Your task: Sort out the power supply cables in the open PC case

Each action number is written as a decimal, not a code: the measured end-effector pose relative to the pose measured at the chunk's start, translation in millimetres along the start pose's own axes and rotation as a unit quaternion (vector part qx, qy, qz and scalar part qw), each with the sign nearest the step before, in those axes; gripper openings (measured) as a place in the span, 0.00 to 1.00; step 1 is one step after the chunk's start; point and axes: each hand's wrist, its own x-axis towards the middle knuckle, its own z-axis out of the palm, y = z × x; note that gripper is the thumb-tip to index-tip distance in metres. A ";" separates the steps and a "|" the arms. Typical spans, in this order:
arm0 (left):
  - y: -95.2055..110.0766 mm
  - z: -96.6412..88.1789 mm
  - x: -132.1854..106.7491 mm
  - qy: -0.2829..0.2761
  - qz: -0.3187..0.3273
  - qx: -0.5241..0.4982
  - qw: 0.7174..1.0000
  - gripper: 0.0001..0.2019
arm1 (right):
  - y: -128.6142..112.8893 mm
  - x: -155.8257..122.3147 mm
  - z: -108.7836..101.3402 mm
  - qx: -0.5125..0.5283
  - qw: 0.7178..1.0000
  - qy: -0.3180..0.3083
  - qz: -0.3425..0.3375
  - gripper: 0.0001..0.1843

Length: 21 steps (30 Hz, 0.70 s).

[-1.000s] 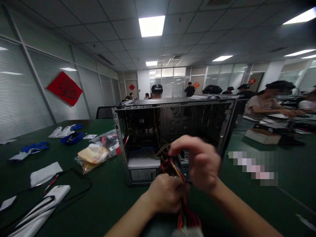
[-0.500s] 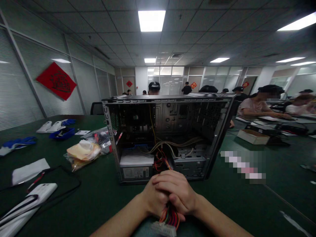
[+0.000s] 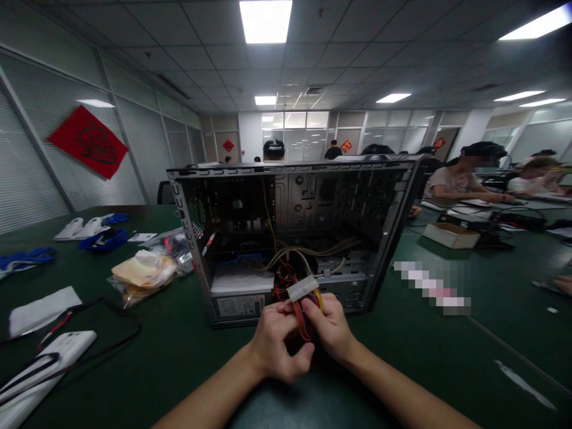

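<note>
Between the fingers (image 3: 316,316), coloured wires (image 3: 301,322)

Tiled ceiling (image 3: 196,36) has super bright light panels (image 3: 265,21), glass partition (image 3: 27,173) on the left is rocking a red diamond sign (image 3: 89,142), and the tabletop (image 3: 402,363) is dark green.

I count one left hand (image 3: 273,338) and one right hand (image 3: 333,329), lower centre. One white connector (image 3: 302,288), one coloured wire bundle (image 3: 301,322), mid-frame. One computer case (image 3: 404,208), centre. One power strip (image 3: 71,351), lower left. One blue tray (image 3: 103,241), left. One carton (image 3: 456,237), right. Red diamond signs: one big sign (image 3: 88,143) upper left, three small signs (image 3: 346,146) in the upper middle band.
</note>
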 end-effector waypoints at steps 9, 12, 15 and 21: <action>9.5 -1.1 3.4 0.081 -0.139 -0.015 0.987 0.15 | 9.2 -4.1 0.8 -0.047 0.998 0.023 -0.024 0.25; 7.5 0.9 0.8 0.084 -0.168 -0.007 0.982 0.15 | 8.1 -4.2 1.3 -0.046 0.998 0.027 -0.016 0.25; 5.0 -0.2 0.3 0.080 -0.151 0.007 0.985 0.15 | 5.7 -2.8 0.6 -0.038 0.999 0.030 -0.005 0.25; -3.3 -1.9 -2.2 0.063 -0.097 0.025 0.993 0.13 | 2.4 -3.4 0.0 -0.048 0.998 0.028 -0.010 0.24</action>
